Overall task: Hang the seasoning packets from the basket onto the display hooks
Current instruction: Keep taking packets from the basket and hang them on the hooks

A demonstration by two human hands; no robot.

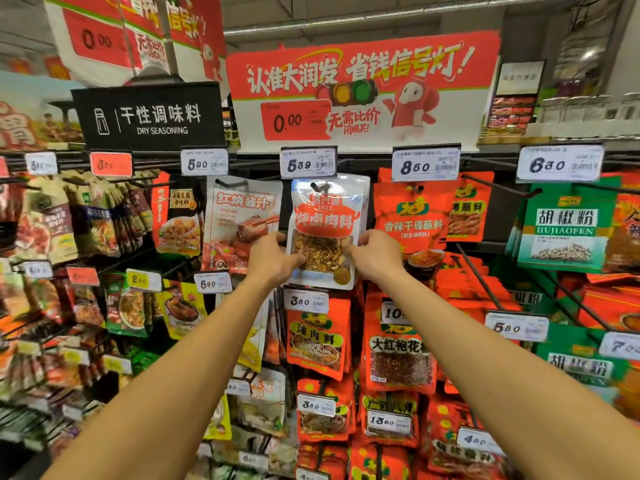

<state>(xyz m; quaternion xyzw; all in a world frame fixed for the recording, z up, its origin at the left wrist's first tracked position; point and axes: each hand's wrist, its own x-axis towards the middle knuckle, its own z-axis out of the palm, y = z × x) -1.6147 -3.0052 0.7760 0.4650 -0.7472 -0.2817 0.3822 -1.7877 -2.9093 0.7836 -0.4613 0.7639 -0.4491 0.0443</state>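
Note:
A clear seasoning packet (325,216) with a red label and brown spices inside is held up against the top row of the display. My left hand (273,258) grips its lower left edge. My right hand (375,256) pinches its lower right edge. The packet's top hole sits at the black display hook (320,186) under the 5.39 price tag (308,162); more of the same packets seem to hang behind it. The basket is out of view.
Neighbouring hooks carry a braised-sauce packet (242,223) on the left and red dipping-spice packets (408,216) on the right. Green pepper-powder packets (564,226) hang far right. Lower rows of red packets (318,337) and price tags crowd beneath my forearms. A red promotional sign (363,91) hangs overhead.

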